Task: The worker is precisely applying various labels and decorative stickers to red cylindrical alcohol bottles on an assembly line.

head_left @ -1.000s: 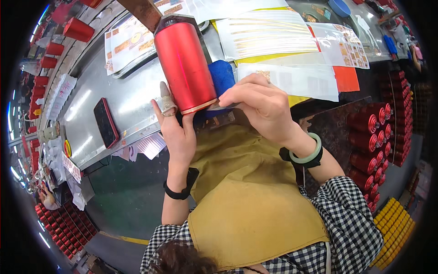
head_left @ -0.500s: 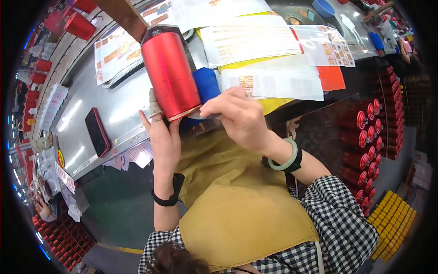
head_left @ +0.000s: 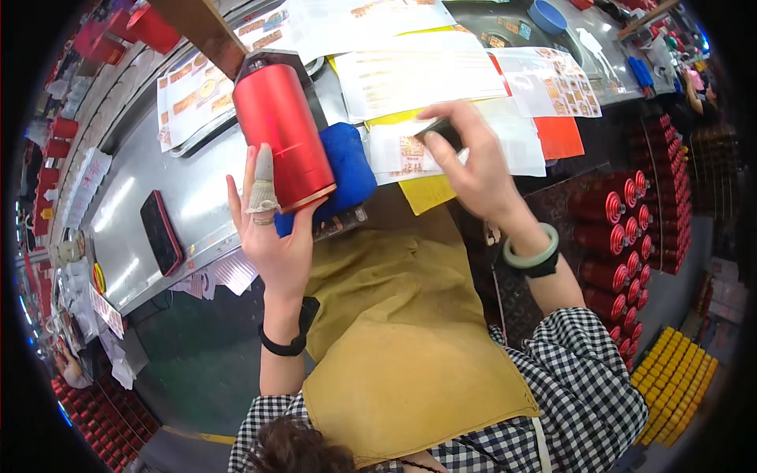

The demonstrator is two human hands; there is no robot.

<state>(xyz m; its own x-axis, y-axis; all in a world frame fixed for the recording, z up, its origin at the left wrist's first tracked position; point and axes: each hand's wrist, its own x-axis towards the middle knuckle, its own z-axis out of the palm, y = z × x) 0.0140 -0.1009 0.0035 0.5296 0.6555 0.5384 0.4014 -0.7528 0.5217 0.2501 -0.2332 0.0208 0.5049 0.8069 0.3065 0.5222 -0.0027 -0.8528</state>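
Note:
A red metal cylinder [head_left: 285, 138] is mounted at a slant on a holder, its near end toward me. My left hand [head_left: 276, 244] is at that near end, fingers stretched apart and the thumb by the rim. One finger wears a cloth finger sleeve [head_left: 262, 193] and touches the cylinder's left side. My right hand [head_left: 477, 162] is closed on a small dark flat piece [head_left: 443, 134], perhaps a scraper, above a white decal sheet [head_left: 394, 154] with gold print. A crumpled blue cloth [head_left: 349, 162] lies against the cylinder's right side.
A wooden beam [head_left: 201, 35] rises behind the cylinder. Further printed sheets [head_left: 552, 79] and yellow paper [head_left: 430, 193] cover the table's right part. A phone [head_left: 162, 232] lies on the metal table at left. Red cylinders [head_left: 603, 236] are stacked at right. A blue bowl [head_left: 552, 14] stands far right.
My right hand has moved from the cylinder's near end rightward and away, over the decal sheet, with the dark piece. My left hand's fingers have spread and shifted slightly at the cylinder's end.

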